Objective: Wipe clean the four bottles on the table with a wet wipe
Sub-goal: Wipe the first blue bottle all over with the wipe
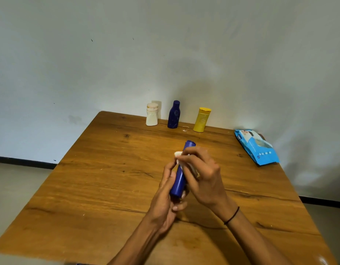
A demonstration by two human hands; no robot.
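Centrally, left hand fingers curl round smooth blue cylindrical bottle; right hand fingers pinch crumpled white wipe against it.

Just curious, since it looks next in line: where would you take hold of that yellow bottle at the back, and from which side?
Probably round the middle of the yellow bottle, below its wider cap, coming from the front, the person's own side. It stands upright near the wall, so the back is closed off. The dark blue bottle on its left stands apart, leaving both flanks free for fingers and thumb.
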